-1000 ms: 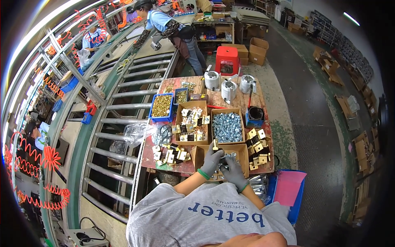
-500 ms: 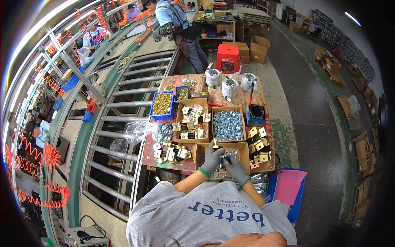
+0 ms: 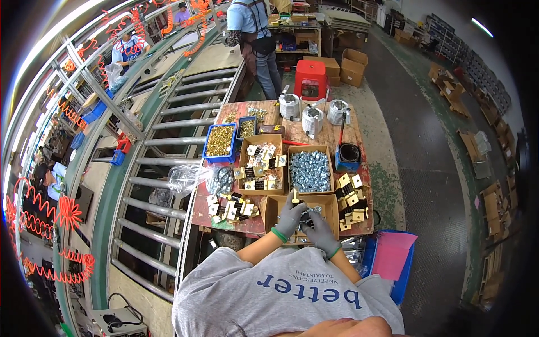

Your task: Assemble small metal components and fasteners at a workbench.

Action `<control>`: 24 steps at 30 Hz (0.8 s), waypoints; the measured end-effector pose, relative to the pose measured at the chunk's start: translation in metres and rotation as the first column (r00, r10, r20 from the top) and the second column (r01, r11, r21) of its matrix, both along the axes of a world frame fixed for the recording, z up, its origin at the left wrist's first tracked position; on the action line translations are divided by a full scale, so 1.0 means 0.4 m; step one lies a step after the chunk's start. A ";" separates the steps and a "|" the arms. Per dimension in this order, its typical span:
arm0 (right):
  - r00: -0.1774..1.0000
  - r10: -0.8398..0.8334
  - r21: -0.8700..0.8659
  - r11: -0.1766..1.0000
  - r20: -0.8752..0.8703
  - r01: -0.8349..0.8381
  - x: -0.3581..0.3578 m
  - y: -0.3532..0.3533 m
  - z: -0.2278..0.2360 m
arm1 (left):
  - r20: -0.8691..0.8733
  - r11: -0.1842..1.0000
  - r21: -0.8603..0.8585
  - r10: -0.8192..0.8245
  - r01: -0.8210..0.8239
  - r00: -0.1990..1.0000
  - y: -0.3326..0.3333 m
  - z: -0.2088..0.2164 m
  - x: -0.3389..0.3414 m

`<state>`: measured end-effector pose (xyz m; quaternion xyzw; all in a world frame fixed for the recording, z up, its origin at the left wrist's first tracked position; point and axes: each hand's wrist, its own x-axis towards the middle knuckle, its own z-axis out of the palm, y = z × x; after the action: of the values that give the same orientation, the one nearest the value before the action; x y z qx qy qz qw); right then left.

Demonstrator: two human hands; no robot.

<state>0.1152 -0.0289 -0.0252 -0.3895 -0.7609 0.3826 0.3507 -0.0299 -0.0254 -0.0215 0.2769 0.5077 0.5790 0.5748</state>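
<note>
Over a low cardboard box at the near edge of the workbench, my two grey-gloved hands work close together. Closed fingers of my left hand hold a small black part with brass tabs, one brass tab standing up above the glove. My right hand is curled against its lower end, and whatever its fingertips pinch is hidden. A few shiny metal fasteners show in the box beneath. Beyond it stands a carton of zinc-coloured fasteners. Similar black-and-brass parts lie in a right-hand pile and a left-hand pile.
Another carton holds more brass parts. A blue bin contains small brass screws. White ribbed cylinders stand at the back, near a red stool. A roller conveyor runs along the left; a person stands beyond.
My right hand has shifted slightly, closer in against the part in my left hand. The person at the back has straightened and moved right.
</note>
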 end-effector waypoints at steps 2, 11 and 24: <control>0.999 -0.049 -0.263 0.963 0.017 0.051 -0.001 0.006 0.003 | -0.072 1.000 0.002 -0.014 0.015 0.997 -0.002 -0.002 0.003; 0.999 -0.039 -0.135 0.990 0.014 0.040 0.005 -0.005 0.017 | -0.002 0.997 0.073 0.001 -0.001 1.000 0.012 -0.043 0.002; 0.976 -0.216 -0.452 0.868 0.027 0.205 -0.009 0.015 -0.010 | 0.018 0.997 0.072 0.040 -0.041 0.999 0.029 -0.060 0.001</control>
<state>0.1118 -0.0230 -0.0290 -0.5361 -0.5999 0.5130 0.2993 -0.0295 -0.0138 -0.0455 0.2824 0.4873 0.6107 0.5567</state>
